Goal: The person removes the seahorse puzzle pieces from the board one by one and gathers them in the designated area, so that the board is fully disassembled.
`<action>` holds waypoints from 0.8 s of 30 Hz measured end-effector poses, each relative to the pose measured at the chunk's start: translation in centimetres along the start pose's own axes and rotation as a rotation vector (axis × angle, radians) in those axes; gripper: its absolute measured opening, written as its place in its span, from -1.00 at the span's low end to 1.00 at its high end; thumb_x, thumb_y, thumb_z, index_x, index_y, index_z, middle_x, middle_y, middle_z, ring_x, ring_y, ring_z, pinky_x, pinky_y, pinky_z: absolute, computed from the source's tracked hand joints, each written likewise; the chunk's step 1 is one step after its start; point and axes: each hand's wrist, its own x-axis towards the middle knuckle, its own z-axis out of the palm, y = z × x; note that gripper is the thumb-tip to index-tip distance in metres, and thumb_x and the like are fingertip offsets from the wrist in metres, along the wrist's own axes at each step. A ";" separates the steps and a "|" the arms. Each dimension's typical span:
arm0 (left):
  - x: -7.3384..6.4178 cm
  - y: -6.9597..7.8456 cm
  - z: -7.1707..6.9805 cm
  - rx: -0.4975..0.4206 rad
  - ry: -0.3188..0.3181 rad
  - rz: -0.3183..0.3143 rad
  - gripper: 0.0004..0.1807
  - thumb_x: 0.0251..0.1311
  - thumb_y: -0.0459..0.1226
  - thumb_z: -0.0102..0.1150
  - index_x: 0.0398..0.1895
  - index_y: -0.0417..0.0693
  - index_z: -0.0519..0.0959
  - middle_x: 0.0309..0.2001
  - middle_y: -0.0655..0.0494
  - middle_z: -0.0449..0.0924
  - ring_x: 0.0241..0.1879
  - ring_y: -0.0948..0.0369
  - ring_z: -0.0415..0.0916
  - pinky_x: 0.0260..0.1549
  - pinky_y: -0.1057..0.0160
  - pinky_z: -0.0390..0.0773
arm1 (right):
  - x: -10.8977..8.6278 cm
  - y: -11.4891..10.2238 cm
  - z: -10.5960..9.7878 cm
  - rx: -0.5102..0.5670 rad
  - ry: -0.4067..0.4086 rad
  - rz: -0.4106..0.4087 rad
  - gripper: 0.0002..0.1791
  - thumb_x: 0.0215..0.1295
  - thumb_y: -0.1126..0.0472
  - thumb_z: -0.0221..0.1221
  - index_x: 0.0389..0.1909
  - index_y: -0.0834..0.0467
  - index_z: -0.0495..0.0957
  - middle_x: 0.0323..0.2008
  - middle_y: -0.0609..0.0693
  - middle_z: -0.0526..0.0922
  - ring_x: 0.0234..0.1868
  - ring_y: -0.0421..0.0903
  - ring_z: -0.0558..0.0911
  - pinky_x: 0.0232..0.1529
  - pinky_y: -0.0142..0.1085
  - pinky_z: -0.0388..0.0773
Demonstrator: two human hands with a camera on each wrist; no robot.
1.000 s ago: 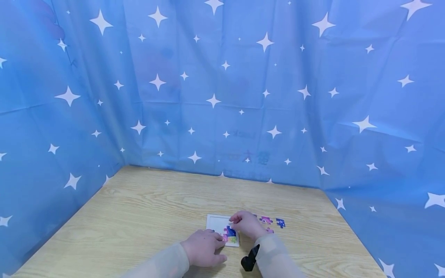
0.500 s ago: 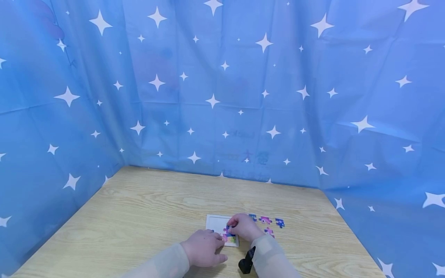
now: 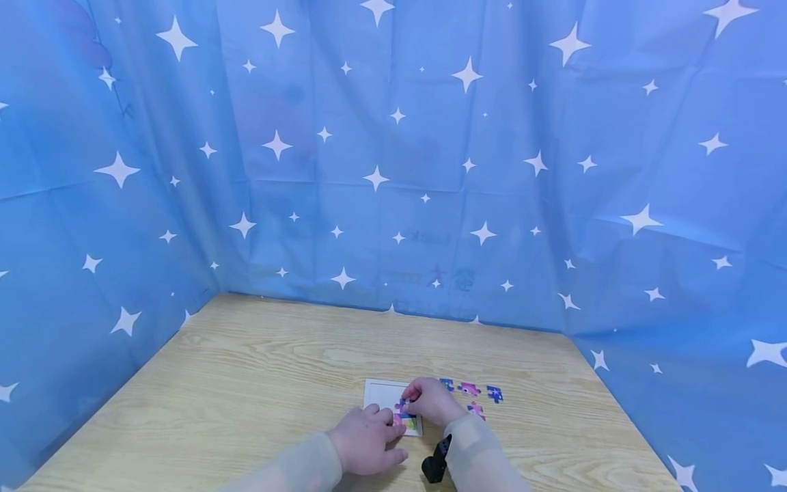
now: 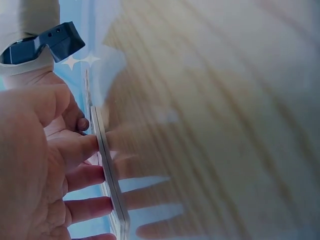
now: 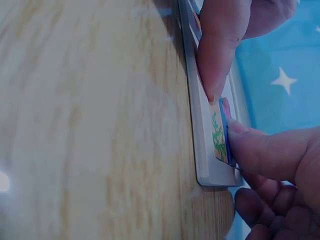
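Note:
A white puzzle tray lies on the table with joined pieces in its near right corner. My left hand rests at its near edge, fingers fairly straight; in the right wrist view one left fingertip presses beside a sandy piece with green seaweed. My right hand pinches a blue puzzle piece just beyond, its thumb against the blue edge in the right wrist view. The other right fingers are curled under. In the left wrist view, left fingers meet the tray's side.
Several loose pieces lie right of the tray: a blue one, a pink one with an eye, a dark blue one and a pink one. A starry blue curtain borders the wooden table.
My right hand has come down and slightly left onto the blue piece, then stayed there. My left hand has just shifted a little to the right along the tray.

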 end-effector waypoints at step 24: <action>0.1 0.0 -0.5 -0.022 -0.034 -0.004 -0.39 0.27 0.27 -0.13 0.25 0.24 0.50 -0.11 0.33 0.44 -0.23 0.31 0.29 -0.30 0.29 0.40 | 0.4 0.0 0.1 -0.006 -0.002 0.022 -0.86 0.11 0.41 0.30 -0.36 0.14 0.60 -0.42 -0.04 0.52 -0.36 -0.10 0.46 -0.30 -0.25 0.42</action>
